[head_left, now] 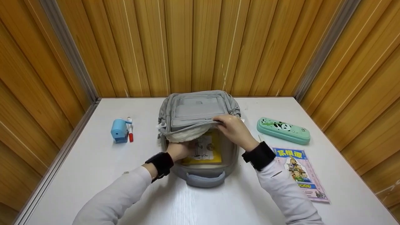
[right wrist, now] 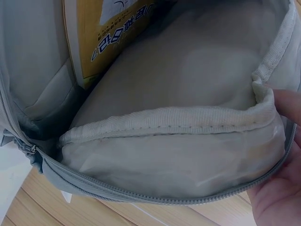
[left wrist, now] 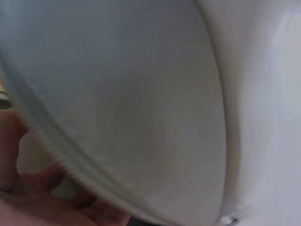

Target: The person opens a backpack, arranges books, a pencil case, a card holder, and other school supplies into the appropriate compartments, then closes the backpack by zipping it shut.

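Observation:
A grey backpack [head_left: 200, 107] lies on the table, unzipped, its top handle towards me. My right hand [head_left: 234, 129] pinches the edge of its front flap [right wrist: 178, 165] and holds it lifted. Inside is a yellow book [head_left: 215, 151] with a drawing on its cover; the right wrist view shows the book's corner against the bag's lining. My left hand [head_left: 180, 150] reaches into the opening beside the book, its fingers hidden from the head view. In the left wrist view its fingers [left wrist: 42, 179] are spread behind the zipper edge, with no object seen between them.
Left of the backpack stand a blue pencil sharpener [head_left: 119, 129] and a marker [head_left: 130, 132] with a red cap. On the right lie a green panda pencil case [head_left: 283, 130] and a pink illustrated booklet [head_left: 300, 172], partly under my right forearm. Wood-patterned walls enclose the table.

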A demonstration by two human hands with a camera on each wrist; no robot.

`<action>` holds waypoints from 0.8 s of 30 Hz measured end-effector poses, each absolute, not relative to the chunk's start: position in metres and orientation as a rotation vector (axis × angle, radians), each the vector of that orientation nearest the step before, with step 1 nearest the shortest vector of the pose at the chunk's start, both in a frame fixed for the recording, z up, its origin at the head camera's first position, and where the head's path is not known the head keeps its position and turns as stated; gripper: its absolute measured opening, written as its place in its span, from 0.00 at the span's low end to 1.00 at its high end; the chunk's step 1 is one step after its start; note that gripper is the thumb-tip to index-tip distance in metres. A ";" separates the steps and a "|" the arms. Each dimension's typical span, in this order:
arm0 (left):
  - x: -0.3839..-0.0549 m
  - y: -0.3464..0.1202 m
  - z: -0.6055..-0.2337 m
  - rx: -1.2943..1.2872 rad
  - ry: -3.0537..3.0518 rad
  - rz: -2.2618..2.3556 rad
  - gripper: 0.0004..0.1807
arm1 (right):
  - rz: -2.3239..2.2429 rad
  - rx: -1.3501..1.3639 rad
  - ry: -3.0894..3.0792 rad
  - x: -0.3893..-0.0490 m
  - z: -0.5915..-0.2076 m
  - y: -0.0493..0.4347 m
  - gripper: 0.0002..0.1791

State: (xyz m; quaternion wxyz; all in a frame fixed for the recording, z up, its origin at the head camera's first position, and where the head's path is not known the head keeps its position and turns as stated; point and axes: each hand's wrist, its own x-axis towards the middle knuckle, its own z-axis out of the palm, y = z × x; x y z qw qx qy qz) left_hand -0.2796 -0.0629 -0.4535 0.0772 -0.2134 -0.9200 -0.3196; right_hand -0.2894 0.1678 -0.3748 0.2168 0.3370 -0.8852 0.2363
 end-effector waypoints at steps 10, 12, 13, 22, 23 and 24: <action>-0.236 -0.057 -0.426 -0.947 -2.711 -0.720 0.11 | 0.654 0.920 -2.459 -0.288 -0.376 0.168 0.12; -0.230 -0.056 -0.420 -0.985 -2.667 -0.691 0.11 | 0.656 0.919 -2.465 -0.288 -0.376 0.167 0.11; -0.227 -0.056 -0.416 -1.001 -2.635 -0.669 0.11 | 0.660 0.917 -2.468 -0.287 -0.376 0.167 0.11; -0.238 -0.072 -0.394 -0.931 -2.239 -0.322 0.17 | 0.663 0.906 -2.496 -0.286 -0.377 0.167 0.12; -0.242 -0.075 -0.393 -0.901 -2.253 -0.314 0.19 | 0.663 0.908 -2.493 -0.286 -0.378 0.167 0.12; -0.245 -0.078 -0.393 -0.874 -2.279 -0.320 0.21 | 0.663 0.909 -2.490 -0.286 -0.378 0.167 0.11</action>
